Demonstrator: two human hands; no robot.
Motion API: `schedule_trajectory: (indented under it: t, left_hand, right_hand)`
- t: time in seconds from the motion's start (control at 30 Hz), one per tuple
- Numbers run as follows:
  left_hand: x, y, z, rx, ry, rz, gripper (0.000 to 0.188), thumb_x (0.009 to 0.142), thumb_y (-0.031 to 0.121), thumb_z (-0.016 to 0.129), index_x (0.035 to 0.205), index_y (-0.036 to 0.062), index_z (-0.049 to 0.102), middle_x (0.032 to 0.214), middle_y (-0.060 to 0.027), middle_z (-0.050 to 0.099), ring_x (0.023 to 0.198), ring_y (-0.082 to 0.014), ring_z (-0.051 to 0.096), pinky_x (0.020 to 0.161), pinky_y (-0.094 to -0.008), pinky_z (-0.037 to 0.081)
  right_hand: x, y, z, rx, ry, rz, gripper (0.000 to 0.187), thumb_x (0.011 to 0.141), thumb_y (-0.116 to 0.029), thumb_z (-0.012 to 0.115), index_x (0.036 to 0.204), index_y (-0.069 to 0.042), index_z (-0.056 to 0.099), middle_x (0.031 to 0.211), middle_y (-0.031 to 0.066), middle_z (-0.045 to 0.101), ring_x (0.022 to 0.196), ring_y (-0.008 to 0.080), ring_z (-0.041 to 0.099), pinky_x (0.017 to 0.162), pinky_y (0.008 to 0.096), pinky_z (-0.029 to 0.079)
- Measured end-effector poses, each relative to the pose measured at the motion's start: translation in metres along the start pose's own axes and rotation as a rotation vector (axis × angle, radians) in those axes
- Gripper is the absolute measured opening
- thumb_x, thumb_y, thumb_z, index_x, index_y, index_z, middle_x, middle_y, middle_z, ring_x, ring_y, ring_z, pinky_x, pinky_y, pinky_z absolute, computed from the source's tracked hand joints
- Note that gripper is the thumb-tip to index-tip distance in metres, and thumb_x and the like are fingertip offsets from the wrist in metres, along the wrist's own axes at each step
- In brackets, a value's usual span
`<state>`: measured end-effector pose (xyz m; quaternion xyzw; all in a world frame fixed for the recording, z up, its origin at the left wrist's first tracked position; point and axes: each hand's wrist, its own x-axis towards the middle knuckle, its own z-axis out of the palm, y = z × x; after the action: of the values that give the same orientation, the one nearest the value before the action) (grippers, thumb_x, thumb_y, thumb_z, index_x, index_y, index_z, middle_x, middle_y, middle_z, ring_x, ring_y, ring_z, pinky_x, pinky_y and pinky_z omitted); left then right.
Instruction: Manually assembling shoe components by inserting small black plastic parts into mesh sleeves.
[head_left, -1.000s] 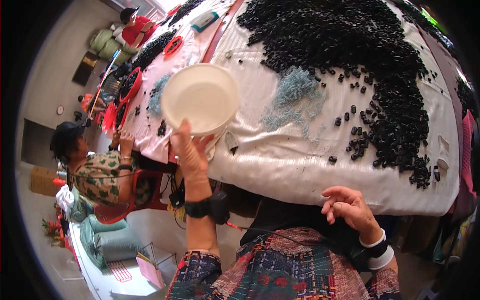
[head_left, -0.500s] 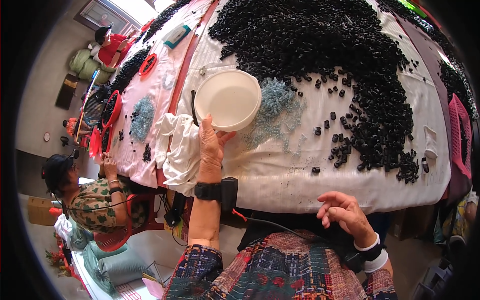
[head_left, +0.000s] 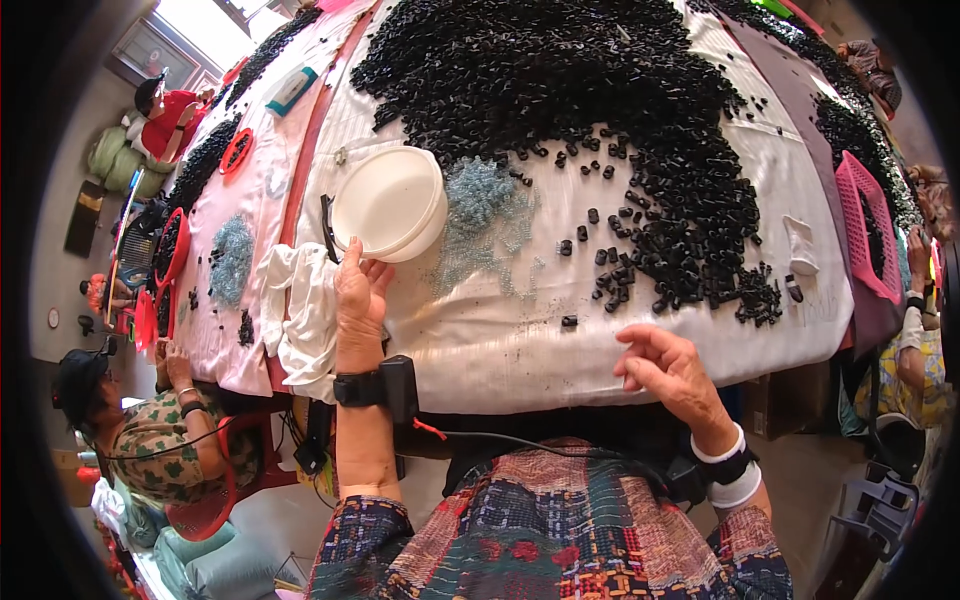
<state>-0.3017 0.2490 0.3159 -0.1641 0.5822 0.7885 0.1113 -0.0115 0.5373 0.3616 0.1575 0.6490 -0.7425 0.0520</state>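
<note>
1. Since the earlier frame of a second before, the round cream-white plastic bowl (head_left: 385,200) had moved from above the near left edge, where it covered the crumpled white fabric bundle (head_left: 300,310), to a farther place right of that bundle.
2. Bare and palm-up, the left hand (head_left: 362,290) pinched the bowl's near rim, thumb over the edge and fingers against the outer wall; whether the base touched the table could not be told.
3. Just right of the bowl lay the heap of small translucent blue beads (head_left: 480,195), thinning out toward the near side.
4. The bare right hand (head_left: 675,375) held nothing, its fingers loosely curved and thumb apart, above the near edge of the pale striped tablecloth (head_left: 480,350).
5. Beyond the beads and to their right spread the large pile of short black cylindrical pieces (head_left: 560,80).
6. At the far right stood a pink perforated plastic basket (head_left: 853,195); at the left sat a person in a camouflage-patterned shirt (head_left: 165,435).
</note>
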Motion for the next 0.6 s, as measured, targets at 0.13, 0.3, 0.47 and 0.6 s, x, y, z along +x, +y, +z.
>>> schedule_trajectory:
  t: [0.13, 0.3, 0.47, 0.6]
  left_hand:
    - [-0.003, -0.002, -0.007, 0.029, -0.039, 0.056, 0.029, 0.086, 0.029, 0.060, 0.109, 0.0129, 0.053, 0.095, -0.0025, 0.055, 0.087, -0.0187, 0.051, 0.076, -0.0360, 0.043]
    - [-0.014, -0.003, -0.011, 0.027, -0.144, 0.062, 0.028, 0.084, 0.024, 0.062, 0.107, 0.0133, 0.052, 0.098, 0.0001, 0.053, 0.088, -0.0180, 0.048, 0.073, -0.0358, 0.043]
    - [-0.024, -0.013, -0.003, 0.021, -0.022, 0.106, 0.031, 0.084, 0.022, 0.063, 0.110, 0.0135, 0.048, 0.095, 0.0003, 0.053, 0.085, -0.0177, 0.051, 0.072, -0.0347, 0.044]
    - [-0.059, -0.008, -0.008, 0.030, 0.099, 0.211, 0.026, 0.085, 0.019, 0.062, 0.108, 0.0108, 0.051, 0.088, 0.0007, 0.055, 0.075, -0.0136, 0.054, 0.064, -0.0283, 0.045]
  right_hand:
    - [0.013, -0.003, -0.006, -0.433, 0.240, -0.261, 0.027, 0.084, -0.003, 0.057, 0.110, 0.001, 0.054, 0.081, 0.0071, 0.060, 0.068, 0.0102, 0.057, 0.061, 0.0237, 0.047]
    - [0.029, -0.011, 0.014, -0.713, 0.262, -0.494, 0.028, 0.079, 0.000, 0.057, 0.107, 0.000, 0.054, 0.087, 0.0139, 0.057, 0.071, 0.0240, 0.059, 0.066, 0.0308, 0.049]
    - [0.055, 0.006, 0.044, -1.116, 0.180, -0.705, 0.032, 0.072, 0.000, 0.058, 0.104, -0.002, 0.056, 0.096, 0.0130, 0.056, 0.090, 0.0303, 0.055, 0.077, 0.0375, 0.047]
    - [0.071, 0.026, 0.042, -1.231, 0.098, -0.765, 0.032, 0.070, 0.000, 0.057, 0.102, -0.002, 0.057, 0.095, 0.0106, 0.055, 0.089, 0.0282, 0.055, 0.074, 0.0364, 0.047]
